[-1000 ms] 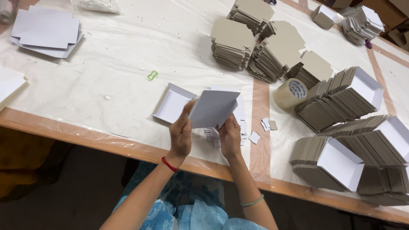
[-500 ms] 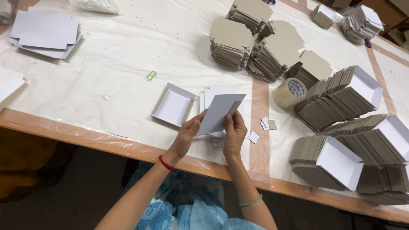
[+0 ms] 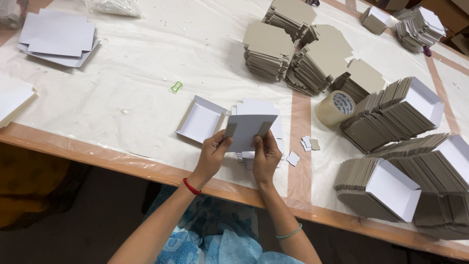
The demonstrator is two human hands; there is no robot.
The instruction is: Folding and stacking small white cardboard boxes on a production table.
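A: What are the hands doing?
B: Left hand (image 3: pixel 213 152) and right hand (image 3: pixel 264 155) both pinch a white card blank (image 3: pixel 248 131) above the table edge (image 3: pixel 146 164), apparently mid-fold

A: Next?
B: Likely creasing its side flaps upright, like the folded tray (image 3: pixel 201 119) beside it

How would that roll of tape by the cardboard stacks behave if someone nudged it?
The roll of tape lies flat on its side on the table, so it would probably slide, not roll. Tipped onto its edge, its round shape would likely let it roll away. It looks thick and solid, so probably stiff.
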